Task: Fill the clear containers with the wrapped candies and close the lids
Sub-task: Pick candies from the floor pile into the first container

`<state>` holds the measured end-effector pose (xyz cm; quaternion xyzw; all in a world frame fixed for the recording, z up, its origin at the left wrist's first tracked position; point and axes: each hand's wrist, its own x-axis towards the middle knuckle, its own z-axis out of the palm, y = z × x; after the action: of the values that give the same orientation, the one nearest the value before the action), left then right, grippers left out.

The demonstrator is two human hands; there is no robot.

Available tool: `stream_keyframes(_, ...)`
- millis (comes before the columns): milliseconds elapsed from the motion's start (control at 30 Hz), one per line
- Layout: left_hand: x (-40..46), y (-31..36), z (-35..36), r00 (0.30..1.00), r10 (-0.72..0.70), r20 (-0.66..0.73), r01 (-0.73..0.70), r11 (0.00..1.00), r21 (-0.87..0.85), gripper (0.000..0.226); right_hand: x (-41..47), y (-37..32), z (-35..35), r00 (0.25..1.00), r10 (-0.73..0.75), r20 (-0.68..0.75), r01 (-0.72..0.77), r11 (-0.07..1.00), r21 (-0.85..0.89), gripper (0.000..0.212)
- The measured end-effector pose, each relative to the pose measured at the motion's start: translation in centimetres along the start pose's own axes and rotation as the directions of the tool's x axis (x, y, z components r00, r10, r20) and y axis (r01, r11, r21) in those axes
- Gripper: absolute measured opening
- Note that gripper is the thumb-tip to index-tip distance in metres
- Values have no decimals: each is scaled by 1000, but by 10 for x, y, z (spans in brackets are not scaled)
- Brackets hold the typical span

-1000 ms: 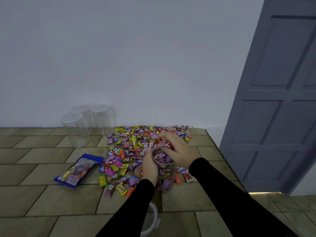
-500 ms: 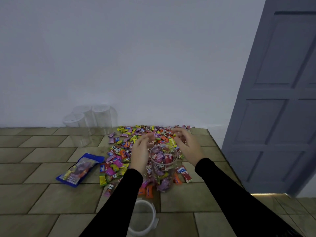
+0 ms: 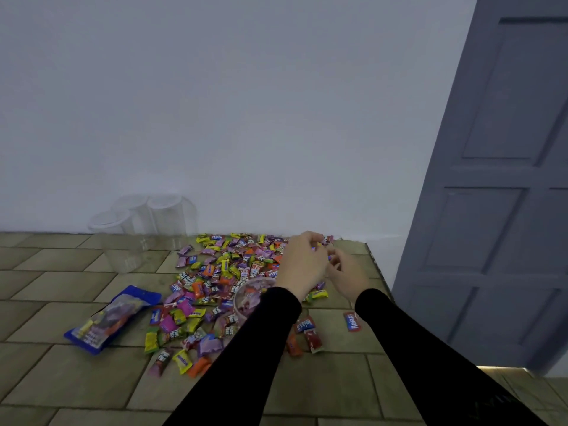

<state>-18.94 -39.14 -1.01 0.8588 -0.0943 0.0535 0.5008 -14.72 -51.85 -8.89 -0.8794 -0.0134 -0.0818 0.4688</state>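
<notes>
The left hand (image 3: 302, 265) is seen from the back, its fingers curled down over the far right part of the candy pile (image 3: 221, 281); small wrapped pieces appear to be pinched at the fingertips, though the knuckles hide exactly what is held. The right hand (image 3: 345, 276) is placed just beside it, fingers bent inward toward the left hand, and a bit of purple wrapper is glimpsed between them. Whether that hand actually grips a candy cannot be told, since the contact is blurred and partly covered. Both forearms are covered by black sleeves (image 3: 415, 348) that are cut off by the lower edge of the view.

The clear container being filled (image 3: 247, 298) is found just below the left wrist; only its near rim and part of its wall are shown, with pink and purple wrappers inside. Its far side is hidden by the left sleeve, so how full it is cannot be judged.

Candies are scattered around it over the tiled surface (image 3: 61, 287), and a red one (image 3: 352, 321) lies apart near the right sleeve. A blue candy bag (image 3: 110, 318) is laid flat to the left. Three empty clear containers (image 3: 144, 232) are grouped against the white wall (image 3: 246, 118), their outlines faint. A grey panelled door (image 3: 498, 210) is cut off at the right.
</notes>
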Motion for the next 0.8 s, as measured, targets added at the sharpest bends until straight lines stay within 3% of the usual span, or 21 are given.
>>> stream_keyframes(200,32,-24,57,992,-128,20,122,974,191,37,29,33,-18,999,39,36,-36,996,-87,21)
stream_keyframes(400,52,-54,99,978,-206,-16,189,861,472,45,71,62,-27,993,73,94,-42,956,-292,29)
stream_keyframes(667,80,-84,140,969,-220,-112,244,777,581,55,125,89,-17,983,30,180,56,890,-453,31)
stream_keyframes(800,99,-94,150,949,-285,-135,304,707,638,62,150,102,-8,985,-20,170,94,894,-438,34)
